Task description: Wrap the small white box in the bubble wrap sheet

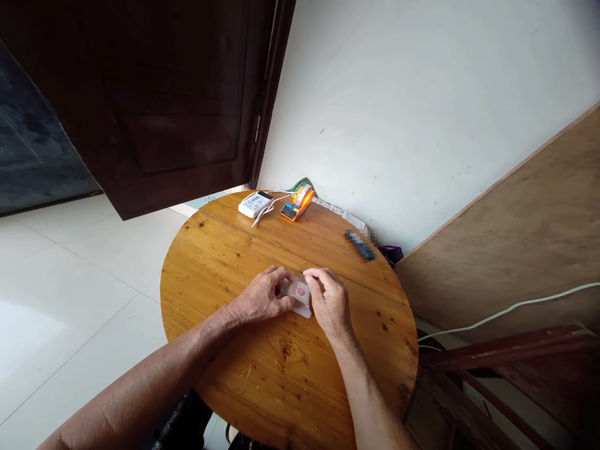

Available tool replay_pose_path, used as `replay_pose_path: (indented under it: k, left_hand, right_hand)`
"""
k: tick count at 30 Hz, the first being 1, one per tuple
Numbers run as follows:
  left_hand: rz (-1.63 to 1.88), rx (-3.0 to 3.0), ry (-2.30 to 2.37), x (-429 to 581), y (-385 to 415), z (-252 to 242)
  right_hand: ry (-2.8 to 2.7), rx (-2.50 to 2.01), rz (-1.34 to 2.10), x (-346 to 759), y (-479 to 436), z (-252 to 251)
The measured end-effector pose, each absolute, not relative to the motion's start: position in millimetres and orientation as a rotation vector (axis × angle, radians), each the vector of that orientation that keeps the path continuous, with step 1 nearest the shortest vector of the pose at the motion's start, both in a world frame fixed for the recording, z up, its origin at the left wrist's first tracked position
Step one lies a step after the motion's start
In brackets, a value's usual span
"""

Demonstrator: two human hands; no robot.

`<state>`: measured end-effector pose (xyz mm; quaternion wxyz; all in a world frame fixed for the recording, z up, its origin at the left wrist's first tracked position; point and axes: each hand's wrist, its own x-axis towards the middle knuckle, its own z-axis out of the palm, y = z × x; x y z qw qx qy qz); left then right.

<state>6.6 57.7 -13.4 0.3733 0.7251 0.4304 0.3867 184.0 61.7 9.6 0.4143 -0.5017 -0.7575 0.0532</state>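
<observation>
A small pale packet with red print (299, 292), wrapped in what looks like thin translucent plastic, lies on the round wooden table (210, 262). My left hand (272, 294) grips its left side, thumb at the near edge and fingers at the far edge. At the packet's upper right corner, my right hand (329, 297) has its thumb and index finger pinched together. Whether a bit of the wrapping is between those fingertips is too small to make out.
Toward the back of the table stand a white box with a cable (255, 204) and an orange and blue tape dispenser (299, 203). A dark blurred object (360, 244) lies at the right edge. Behind are a dark door (178, 112) and a white wall (398, 112).
</observation>
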Motion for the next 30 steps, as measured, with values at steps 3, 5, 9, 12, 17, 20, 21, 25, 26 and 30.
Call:
replay_pose_path:
  k: [3,5,9,12,17,20,21,25,26,30]
  left_hand:
    - [0.981,1.874,1.124,7,57,-11]
    - [0.973,1.880,1.133,7,57,-10]
    - [0.964,1.861,1.129,7,58,-9]
    - [0.963,1.840,1.111,6,59,-10]
    - [0.995,1.825,1.085,6,59,-12]
    - [1.003,1.809,1.066,6,59,-12]
    - [1.003,1.808,1.065,6,59,-12]
    - [0.991,1.838,1.083,5,60,-10]
    - [0.984,1.851,1.085,4,60,-9]
    - [0.965,1.863,1.096,4,61,-9]
  right_hand:
    - [-1.943,-1.267,0.098,183,63,15]
    - [-1.981,-1.260,0.098,183,63,19]
    - [-2.024,-1.219,0.112,183,65,25]
    - [-2.070,-1.179,0.131,185,65,27]
    - [-2.198,-1.096,0.091,188,61,31]
    - [-2.263,-1.062,0.020,188,58,32]
    - [-2.283,-1.053,-0.003,187,58,32]
    - [-2.344,-1.064,-0.109,184,53,27]
    - [-2.354,-1.073,-0.137,184,52,25]
    - [-2.389,-1.087,-0.237,182,42,22]
